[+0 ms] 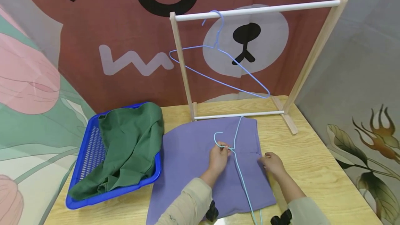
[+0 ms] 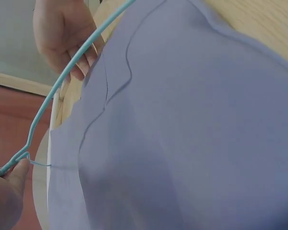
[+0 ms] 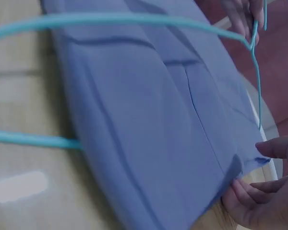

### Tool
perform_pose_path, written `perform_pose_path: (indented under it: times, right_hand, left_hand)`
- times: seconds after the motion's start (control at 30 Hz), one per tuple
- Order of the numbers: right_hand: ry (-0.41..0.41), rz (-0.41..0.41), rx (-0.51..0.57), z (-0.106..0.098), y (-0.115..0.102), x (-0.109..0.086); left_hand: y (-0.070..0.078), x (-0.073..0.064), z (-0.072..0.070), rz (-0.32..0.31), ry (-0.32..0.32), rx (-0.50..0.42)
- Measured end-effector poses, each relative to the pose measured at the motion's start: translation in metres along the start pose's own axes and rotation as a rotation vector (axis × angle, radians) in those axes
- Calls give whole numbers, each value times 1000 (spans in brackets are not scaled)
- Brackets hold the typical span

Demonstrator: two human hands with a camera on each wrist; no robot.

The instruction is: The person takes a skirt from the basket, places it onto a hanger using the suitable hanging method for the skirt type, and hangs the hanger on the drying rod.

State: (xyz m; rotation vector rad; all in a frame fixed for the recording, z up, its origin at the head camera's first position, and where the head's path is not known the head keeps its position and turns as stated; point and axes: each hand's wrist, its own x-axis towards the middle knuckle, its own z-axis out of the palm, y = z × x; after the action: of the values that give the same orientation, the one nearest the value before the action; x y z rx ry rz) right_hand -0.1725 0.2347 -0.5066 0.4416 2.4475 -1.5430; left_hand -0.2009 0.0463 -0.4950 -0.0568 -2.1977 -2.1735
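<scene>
My left hand pinches a light turquoise wire hanger at the neck below its hook. One long sloping side of the hanger runs over a purple cloth spread on the table. Its other bar disappears beneath the cloth's near edge in the right wrist view. At the cloth's right edge is my right hand, its fingertips touching the fabric. Seen from the right wrist, the thumb stands apart from the fingers, which reach to the underside of that edge.
A blue basket holding a dark green cloth stands at the left. Behind the purple cloth is a wooden rack with a white rail, from which a blue-violet hanger hangs. Wooden tabletop extends to the right.
</scene>
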Motion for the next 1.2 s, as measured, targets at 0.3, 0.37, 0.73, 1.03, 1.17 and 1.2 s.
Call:
perform_pose_path:
  times: [0.3,0.37,0.73,1.03,1.17,1.2]
  right_hand:
    - [-39,27,86,0,1,25]
    - [-32,16,78,1,1,28]
    - [42,-60,123,6,-14,23]
    - [61,-117,157,6,-28,15]
    - [70,-129,154,5,-31,13]
    - [73,-133,154,5,-32,13]
  left_hand:
    - [3,-1,2,3,6,0]
    - [2,-1,2,20,1,19]
    - [9,-7,-1,181,-20,193]
    - [15,-9,-4,237,2,292]
    - [16,-8,-7,240,13,309]
    - [16,-8,-8,241,15,313]
